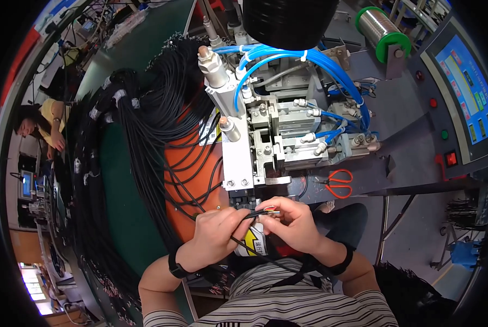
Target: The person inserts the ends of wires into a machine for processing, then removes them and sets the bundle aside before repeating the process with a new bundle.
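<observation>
Both of my hands meet in front of the machine's near end. My left hand (218,231) is closed around a black cable (253,214). At the cable's end, thin coloured wires (270,209) fan out, red and yellow among them. My right hand (292,224) pinches these wires between thumb and fingers. The cable's tail runs down to the right below my hands. Just beyond them stands a metal machine (238,158) with a white plate, cylinders and blue air hoses (331,65). A yellow and white label (250,243) shows beneath my hands.
A large bundle of black cables (146,120) lies left on an orange surface (184,163) and green mat (121,180). Red-handled scissors (339,183) rest right of the machine. Farther right are a control screen (465,90) and solder wire spool (379,27). Another person (50,122) sits far left.
</observation>
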The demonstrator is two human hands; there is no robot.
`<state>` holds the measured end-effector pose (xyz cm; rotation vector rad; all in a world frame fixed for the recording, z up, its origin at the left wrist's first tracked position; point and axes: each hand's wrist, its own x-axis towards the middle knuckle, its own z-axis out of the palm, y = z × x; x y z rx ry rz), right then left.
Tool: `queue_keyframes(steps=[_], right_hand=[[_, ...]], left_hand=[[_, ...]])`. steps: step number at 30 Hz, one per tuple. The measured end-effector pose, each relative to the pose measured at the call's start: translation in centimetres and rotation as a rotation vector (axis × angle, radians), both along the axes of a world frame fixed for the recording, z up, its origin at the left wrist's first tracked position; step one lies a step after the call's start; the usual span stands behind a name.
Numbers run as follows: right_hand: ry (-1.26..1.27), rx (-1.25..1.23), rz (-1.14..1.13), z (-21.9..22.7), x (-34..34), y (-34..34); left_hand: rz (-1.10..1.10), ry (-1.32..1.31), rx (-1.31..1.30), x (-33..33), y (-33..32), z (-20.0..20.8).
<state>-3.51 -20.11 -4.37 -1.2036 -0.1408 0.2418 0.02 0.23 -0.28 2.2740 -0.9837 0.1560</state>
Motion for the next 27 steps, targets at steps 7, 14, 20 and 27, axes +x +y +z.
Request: queue_keyframes(steps=[7, 14, 20, 27], right_hand=[[0.107, 0.164, 0.008, -0.1, 0.3, 0.0], [-0.156, -0.034, -0.152, -0.3, 0.0, 1.0], [0.145, 0.147, -0.104, -0.1, 0.5, 0.4], [0.396, 0.297, 0.113, 0.0, 1.1, -0.7]], left_hand=[[0.005, 0.164, -0.118, 0.1, 0.2, -0.5], [-0.023, 0.295, -0.27, 0.9, -0.4, -0.5], [-0.021, 0.136, -0.172, 0.7, -0.6, -0.4], [-0.141, -0.221, 0.131, 0.2, -1.1, 0.8]])
